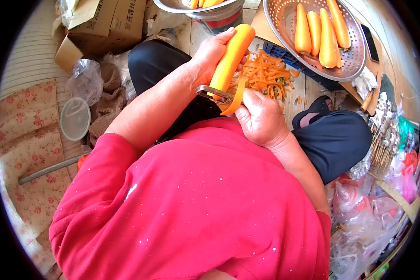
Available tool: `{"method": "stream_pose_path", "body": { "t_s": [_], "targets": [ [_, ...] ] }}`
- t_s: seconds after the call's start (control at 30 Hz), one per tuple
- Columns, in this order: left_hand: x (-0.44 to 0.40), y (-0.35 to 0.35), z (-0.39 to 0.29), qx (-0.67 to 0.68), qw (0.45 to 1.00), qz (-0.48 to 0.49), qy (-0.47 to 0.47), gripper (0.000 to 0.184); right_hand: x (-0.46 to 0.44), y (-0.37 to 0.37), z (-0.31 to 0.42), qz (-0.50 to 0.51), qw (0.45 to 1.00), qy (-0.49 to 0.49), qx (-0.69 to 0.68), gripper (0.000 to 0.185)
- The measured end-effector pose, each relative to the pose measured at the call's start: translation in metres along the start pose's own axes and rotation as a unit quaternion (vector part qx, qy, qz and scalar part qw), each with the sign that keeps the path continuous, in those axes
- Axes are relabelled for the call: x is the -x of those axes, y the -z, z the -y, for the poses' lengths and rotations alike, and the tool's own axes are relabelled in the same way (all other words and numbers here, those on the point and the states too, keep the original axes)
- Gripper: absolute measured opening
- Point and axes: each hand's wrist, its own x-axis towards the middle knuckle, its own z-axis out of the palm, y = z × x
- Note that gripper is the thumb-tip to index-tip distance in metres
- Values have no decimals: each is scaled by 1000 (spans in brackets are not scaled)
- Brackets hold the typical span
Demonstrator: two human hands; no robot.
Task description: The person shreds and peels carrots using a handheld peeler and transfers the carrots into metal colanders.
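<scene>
My left hand (209, 53) is wrapped round the upper part of a carrot (234, 55), which slants down toward my body. In my right hand (265, 119) is a peeler (215, 93), its handle mostly hidden by my fingers. The blade lies across the carrot's lower end. A long strip of peel (238, 95) curls off beside the blade, near my right thumb. Beyond my hands, a heap of carrot peelings (268, 74) lies on the floor.
A perforated metal colander (284, 35) with several carrots stands at the upper right, near a phone (370, 43). Another metal bowl (172, 6) rests on a bucket (219, 19) at the top. A cardboard box (102, 23) is upper left; plastic bags (359, 219) lie lower right.
</scene>
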Motion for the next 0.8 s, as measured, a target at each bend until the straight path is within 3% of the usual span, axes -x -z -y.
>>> {"method": "stream_pose_path", "body": {
  "t_s": [0.1,0.33,0.4,0.73,0.8],
  "targets": [
    [-3,3,-4,61,995,65,32,47,-1,2,-2,-3,1000,31,4,14],
    [-17,13,-5,117,991,52,32,53,-1,8,0,-17,999,46,-7,14],
    [-20,18,-6,143,985,86,43,53,-1,7,-2,-20,999,0,-27,14],
    [3,6,6,125,989,69,27,52,-1,2,-6,-18,999,0,-27,12],
    [26,-8,13,102,992,60,38,50,-5,4,-21,-72,994,-73,-32,12]
  ]
}}
